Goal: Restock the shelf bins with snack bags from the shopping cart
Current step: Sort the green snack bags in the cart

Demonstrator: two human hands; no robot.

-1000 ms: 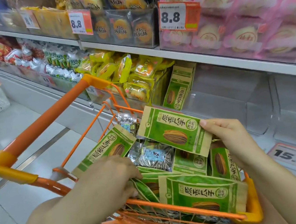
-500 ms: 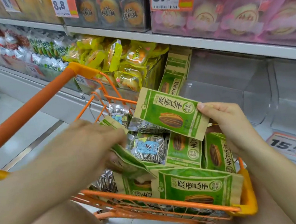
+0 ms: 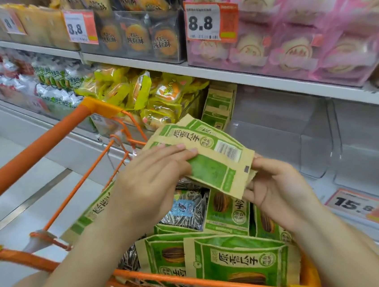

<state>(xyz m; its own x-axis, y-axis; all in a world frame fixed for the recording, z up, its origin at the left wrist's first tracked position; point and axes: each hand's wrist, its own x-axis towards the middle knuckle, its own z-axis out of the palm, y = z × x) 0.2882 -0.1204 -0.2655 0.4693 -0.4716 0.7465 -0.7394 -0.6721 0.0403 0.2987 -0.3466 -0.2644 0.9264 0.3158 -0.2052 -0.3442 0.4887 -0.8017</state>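
Above the orange shopping cart (image 3: pixel 43 144), both hands hold a small stack of green-and-tan sunflower seed bags (image 3: pixel 211 162). My left hand (image 3: pixel 150 184) grips the stack's left edge, fingers laid over the top bag, whose back with a barcode faces up. From the right, my right hand (image 3: pixel 275 188) holds the stack underneath. More green seed bags (image 3: pixel 240 259) and silver seed bags (image 3: pixel 186 211) fill the cart. Straight ahead, a clear shelf bin (image 3: pixel 276 132) holds a few upright green bags (image 3: pixel 219 105) at its left end.
Yellow snack bags (image 3: pixel 146 94) fill the bin to the left. Pink-wrapped cakes (image 3: pixel 290 46) and dark pastry packs (image 3: pixel 140 38) sit on the upper shelf behind 8.8 price tags. A 15.8 price tag (image 3: pixel 363 204) marks the lower shelf edge. Another clear bin (image 3: pixel 371 143) stands at the right.
My left hand lifted a green bag from the cart and laid it on the bag in my right hand. Both hands now hold the stack, higher and nearer the shelf.
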